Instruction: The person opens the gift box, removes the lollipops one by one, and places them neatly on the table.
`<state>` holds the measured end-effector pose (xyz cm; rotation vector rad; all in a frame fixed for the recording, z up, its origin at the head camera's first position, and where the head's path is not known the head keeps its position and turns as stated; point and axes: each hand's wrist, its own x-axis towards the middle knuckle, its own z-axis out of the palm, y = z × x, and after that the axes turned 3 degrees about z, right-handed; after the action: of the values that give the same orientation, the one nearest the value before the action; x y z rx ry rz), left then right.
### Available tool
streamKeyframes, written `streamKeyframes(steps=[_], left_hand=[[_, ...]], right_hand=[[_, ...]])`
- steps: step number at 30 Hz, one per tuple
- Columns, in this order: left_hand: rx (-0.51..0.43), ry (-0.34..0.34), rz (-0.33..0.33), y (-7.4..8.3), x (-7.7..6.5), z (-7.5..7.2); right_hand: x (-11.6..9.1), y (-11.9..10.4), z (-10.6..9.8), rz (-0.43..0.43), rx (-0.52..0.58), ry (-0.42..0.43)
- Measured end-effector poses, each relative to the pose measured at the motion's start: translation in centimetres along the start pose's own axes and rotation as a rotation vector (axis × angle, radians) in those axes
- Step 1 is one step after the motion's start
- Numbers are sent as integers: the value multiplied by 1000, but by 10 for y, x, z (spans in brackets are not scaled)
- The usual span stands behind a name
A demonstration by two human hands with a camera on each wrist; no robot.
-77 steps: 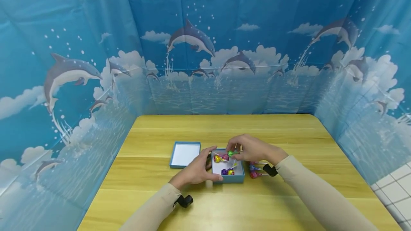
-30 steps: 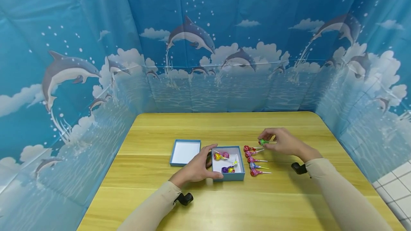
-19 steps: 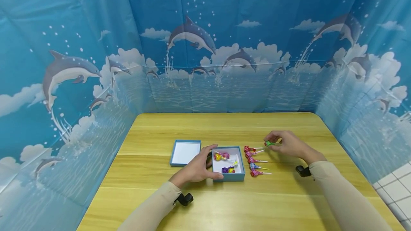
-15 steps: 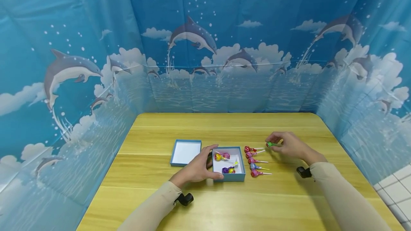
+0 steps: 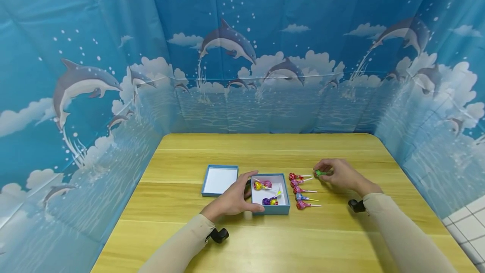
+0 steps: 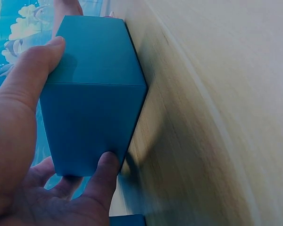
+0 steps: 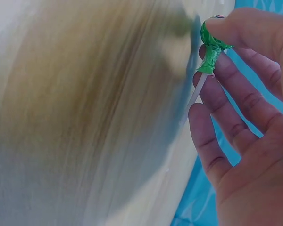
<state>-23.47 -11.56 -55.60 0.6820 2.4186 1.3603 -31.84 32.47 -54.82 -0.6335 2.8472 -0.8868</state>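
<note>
My left hand [image 5: 231, 200] holds the left side of a blue box [image 5: 272, 210], its thumb on the front wall. The left wrist view shows the fingers against the outside of the box [image 6: 94, 122]. Inside lie a purple lollipop [image 5: 266, 201] and several yellow and pink ones. My right hand [image 5: 344, 176] pinches a green lollipop [image 5: 318, 173] by its wrapped head, low over the table. In the right wrist view the white stick of the green lollipop [image 7: 210, 60] points down past the fingers.
Between box and right hand lies a column of several lollipops, among them a red one [image 5: 292, 176] and a blue one [image 5: 299, 196], sticks pointing right. A white-lined blue lid [image 5: 219, 194] lies left of the box on the wooden table [image 5: 242, 247]. A dolphin curtain [image 5: 242, 108] surrounds the table.
My right hand has carried the green lollipop from over the box rightward past the lollipop column, then lowered it toward the table. My left hand has stayed on the box.
</note>
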Motion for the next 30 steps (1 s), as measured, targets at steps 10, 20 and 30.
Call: streamKeyframes(steps=[10,20,30], left_hand=[[24,-2,13,1,1,0],[46,7,10,3,0,0],[33,1,16,2,0,-1]], right_hand=[[1,1,4,10,3,-16],[-1,1,5,19,29,-30],[-1,0,2,11,22,-34]])
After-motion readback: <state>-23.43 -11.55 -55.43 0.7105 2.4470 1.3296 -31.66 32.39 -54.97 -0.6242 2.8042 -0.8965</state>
